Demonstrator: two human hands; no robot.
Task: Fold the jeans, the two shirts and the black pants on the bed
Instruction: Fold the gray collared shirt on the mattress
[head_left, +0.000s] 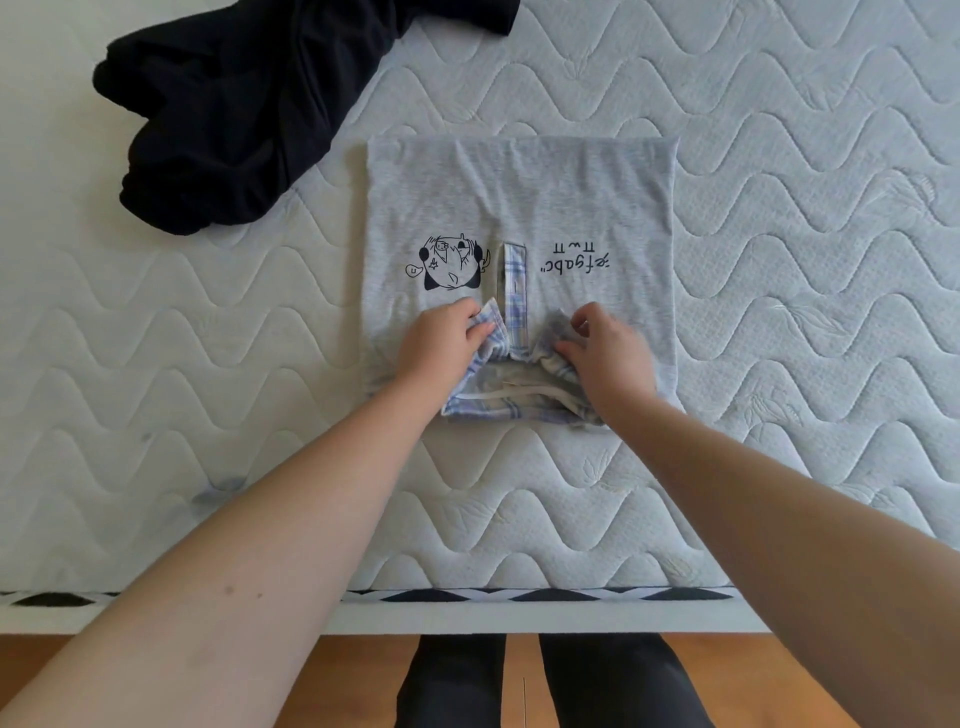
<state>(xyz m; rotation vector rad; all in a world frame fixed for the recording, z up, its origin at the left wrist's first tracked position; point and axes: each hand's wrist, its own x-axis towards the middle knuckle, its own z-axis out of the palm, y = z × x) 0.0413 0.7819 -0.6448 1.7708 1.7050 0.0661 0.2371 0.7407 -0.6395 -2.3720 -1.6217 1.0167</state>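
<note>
Item 1: light grey cotton polo shirt (519, 197), laid flat, front up, on the white wave-quilted mattress (779, 260), collar end toward me. Sides lie in straight edges, sleeves not visible. Printed black text on the chest, upside down from my side, reads roughly "xfgabc" with small marks beneath it; exact letters uncertain. Opposite it, a black line-drawn cartoon figure (449, 262), also inverted, details hard to make out.

Item 2: blue-and-white plaid collar and placket (513, 283) of the same shirt. My left hand (441, 343) pinches the left collar flap between thumb and curled fingers; my right hand (605, 353) grips the right flap, fingers bent over the cloth. A white inner neck tape shows between my wrists; any label there is unreadable.

Item 3: black crumpled fabric garment (234, 114), heaped at the far left of the mattress, apart from the shirt, partly cut off by the top edge. Type cannot be told.

Item 4: black-and-white diamond-patterned mattress border (571, 595), near edge. Below it, wooden floor (727, 675) and my dark-trousered legs (613, 680), cut off at the bottom.
</note>
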